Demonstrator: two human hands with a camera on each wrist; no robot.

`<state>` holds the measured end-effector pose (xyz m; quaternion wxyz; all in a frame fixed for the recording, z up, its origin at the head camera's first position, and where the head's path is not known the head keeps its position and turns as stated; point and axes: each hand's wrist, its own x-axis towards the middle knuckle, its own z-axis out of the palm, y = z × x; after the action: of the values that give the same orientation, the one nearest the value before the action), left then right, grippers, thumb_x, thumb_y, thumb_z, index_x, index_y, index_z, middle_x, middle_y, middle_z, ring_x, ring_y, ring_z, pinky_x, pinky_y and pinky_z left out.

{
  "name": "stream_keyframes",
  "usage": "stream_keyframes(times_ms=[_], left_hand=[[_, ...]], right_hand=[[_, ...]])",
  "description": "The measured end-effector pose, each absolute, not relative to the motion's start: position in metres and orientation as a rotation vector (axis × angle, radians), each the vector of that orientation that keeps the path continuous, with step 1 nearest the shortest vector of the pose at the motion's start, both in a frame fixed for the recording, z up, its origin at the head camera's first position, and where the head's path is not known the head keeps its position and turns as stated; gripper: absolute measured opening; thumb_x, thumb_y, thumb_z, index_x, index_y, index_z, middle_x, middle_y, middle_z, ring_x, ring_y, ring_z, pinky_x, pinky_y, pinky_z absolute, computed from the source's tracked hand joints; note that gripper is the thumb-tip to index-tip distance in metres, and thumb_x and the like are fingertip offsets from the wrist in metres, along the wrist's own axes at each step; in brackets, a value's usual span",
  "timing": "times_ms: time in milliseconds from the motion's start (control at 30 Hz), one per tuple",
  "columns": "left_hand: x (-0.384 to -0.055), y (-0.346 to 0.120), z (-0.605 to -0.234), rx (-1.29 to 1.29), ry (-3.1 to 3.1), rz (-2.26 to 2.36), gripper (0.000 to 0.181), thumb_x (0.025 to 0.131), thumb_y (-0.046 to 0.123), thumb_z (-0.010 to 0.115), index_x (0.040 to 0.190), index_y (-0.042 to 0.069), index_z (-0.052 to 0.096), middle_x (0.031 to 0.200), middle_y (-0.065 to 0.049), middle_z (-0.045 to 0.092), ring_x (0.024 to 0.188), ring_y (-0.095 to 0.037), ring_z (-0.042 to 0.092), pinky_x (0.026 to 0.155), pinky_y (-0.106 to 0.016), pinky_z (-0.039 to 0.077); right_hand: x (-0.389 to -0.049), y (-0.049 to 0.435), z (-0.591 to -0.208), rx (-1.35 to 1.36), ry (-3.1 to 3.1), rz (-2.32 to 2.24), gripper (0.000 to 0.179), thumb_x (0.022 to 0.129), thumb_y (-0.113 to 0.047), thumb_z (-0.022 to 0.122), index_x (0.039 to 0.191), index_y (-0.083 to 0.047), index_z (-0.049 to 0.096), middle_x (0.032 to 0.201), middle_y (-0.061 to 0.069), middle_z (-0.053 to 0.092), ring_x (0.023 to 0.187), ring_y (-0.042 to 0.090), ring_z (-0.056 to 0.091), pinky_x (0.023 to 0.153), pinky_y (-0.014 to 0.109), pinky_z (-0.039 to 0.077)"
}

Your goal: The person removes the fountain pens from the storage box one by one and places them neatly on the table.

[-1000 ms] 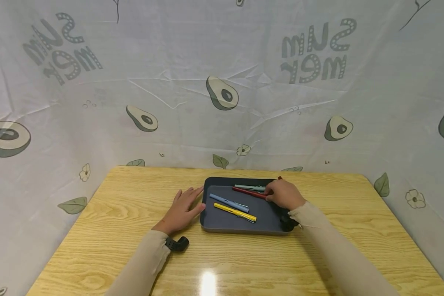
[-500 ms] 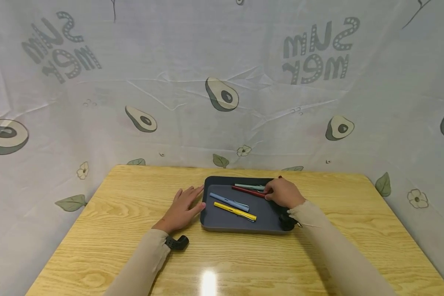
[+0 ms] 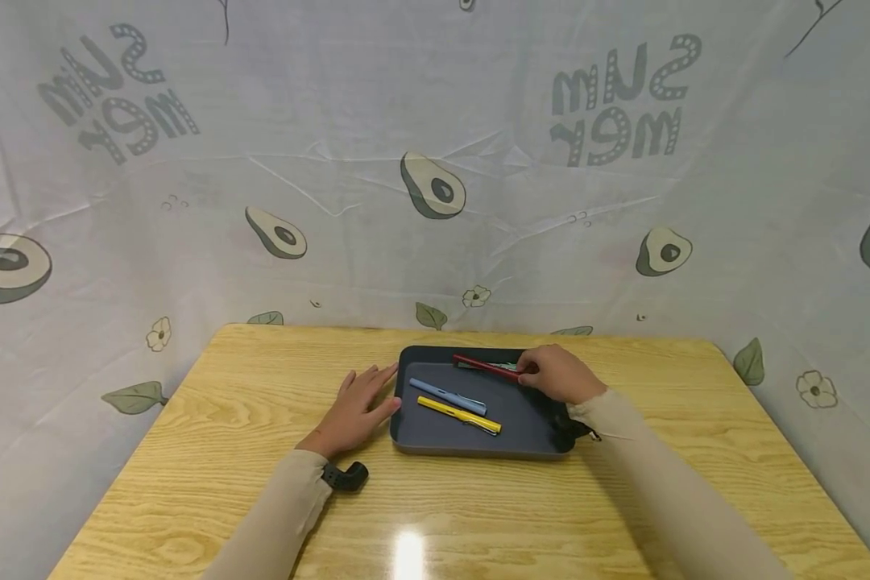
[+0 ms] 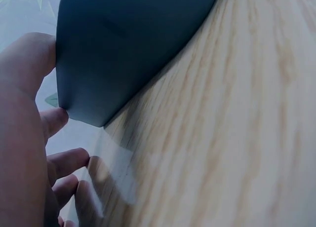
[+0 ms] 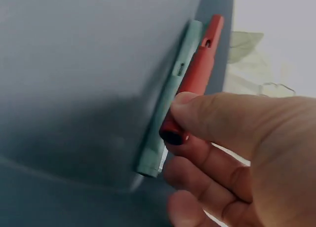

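My right hand (image 3: 561, 377) pinches a red pen (image 3: 484, 366) by one end between thumb and fingers, at the back right of a dark grey tray (image 3: 525, 435). In the right wrist view the red pen (image 5: 198, 71) slants above and partly across a pale green pen (image 5: 169, 99), which lies along the tray's back wall. My left hand (image 3: 355, 411) has its fingers spread, the thumb and a fingertip touching the tray's left side. A blue pen (image 3: 447, 395) and a yellow pen (image 3: 460, 415) lie side by side, slanted, in the tray's left and middle part.
The tray stands on a wooden table (image 3: 283, 379), near its far edge. Behind the table hangs a pale cloth (image 3: 362, 266) printed with avocados and leaves. Each wrist wears a small black device, the left one's strap (image 3: 344, 477) in plain sight.
The red pen, lying in front of the green one before, has been raised and shifted back over it by my right hand. My left hand, the blue pen and the yellow pen keep their places.
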<state>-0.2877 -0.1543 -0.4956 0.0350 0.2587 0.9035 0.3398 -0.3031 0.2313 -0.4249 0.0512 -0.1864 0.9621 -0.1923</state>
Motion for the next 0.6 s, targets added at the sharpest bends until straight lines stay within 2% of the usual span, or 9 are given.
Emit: stream_keyframes(times_ms=[333,600], left_hand=[[-0.271,-0.149,-0.500,0.740,2.808,1.019,0.069,0.106,0.053,0.052,0.165,0.024,0.031,0.166,-0.007,0.035,0.158,-0.031,0.022,0.129,-0.052,-0.002],[-0.251,-0.143,-0.502,0.699,2.843,1.022,0.069,0.106,0.052,0.052,0.165,0.023,0.031,0.166,-0.007,0.035,0.158,-0.032,0.021,0.129,-0.053,-0.002]], right_hand=[[-0.280,0.260,-0.419,-0.535,2.946,-0.834,0.013,0.098,-0.010,0.070,0.109,-0.005,0.077,0.097,0.004,0.073,0.085,0.017,0.067,0.077,0.042,0.059],[-0.261,0.289,-0.420,-0.478,3.027,-0.982,0.018,0.101,-0.012,0.068,0.116,-0.007,0.078,0.100,0.006,0.074,0.085,0.019,0.065,0.074,0.037,0.054]])
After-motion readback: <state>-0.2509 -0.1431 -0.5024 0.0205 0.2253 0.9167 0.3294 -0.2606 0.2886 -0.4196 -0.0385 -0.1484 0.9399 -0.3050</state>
